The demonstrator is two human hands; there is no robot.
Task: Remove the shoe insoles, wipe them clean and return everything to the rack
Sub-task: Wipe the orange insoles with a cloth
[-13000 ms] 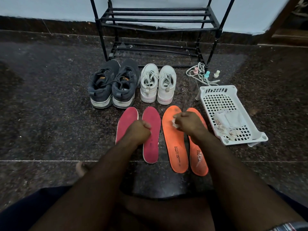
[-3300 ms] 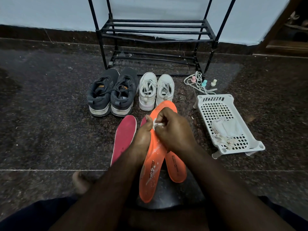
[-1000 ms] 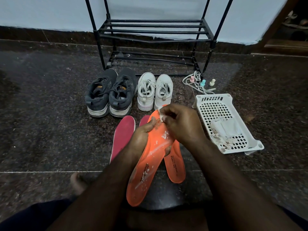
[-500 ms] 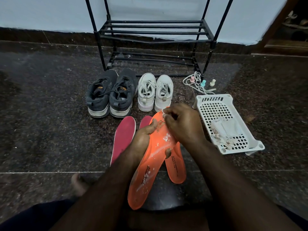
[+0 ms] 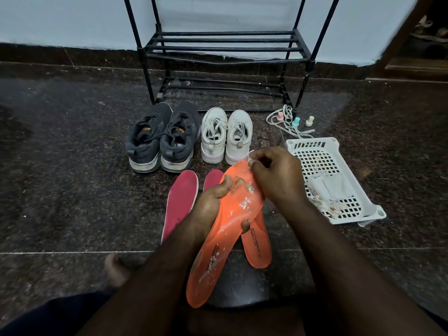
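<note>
While the left hand (image 5: 211,204) kept a curled grip round the smooth, bendy orange insole (image 5: 225,238), thumb on top and a fingertip showing at its far edge, the right hand (image 5: 276,180) pinched a small white wad (image 5: 251,157) at the insole's rounded toe. Pale crumbs and streaks flecked its surface. Its orange twin (image 5: 258,246) lay flat on the speckled stone floor (image 5: 72,190), beside two long, round-ended red insoles (image 5: 180,202). Dark mesh sneakers (image 5: 162,139) and white laced sneakers (image 5: 226,137) stood before the black tubular rack (image 5: 225,47). At the right sat a white perforated plastic basket (image 5: 312,144) holding crumpled cloths.
</note>
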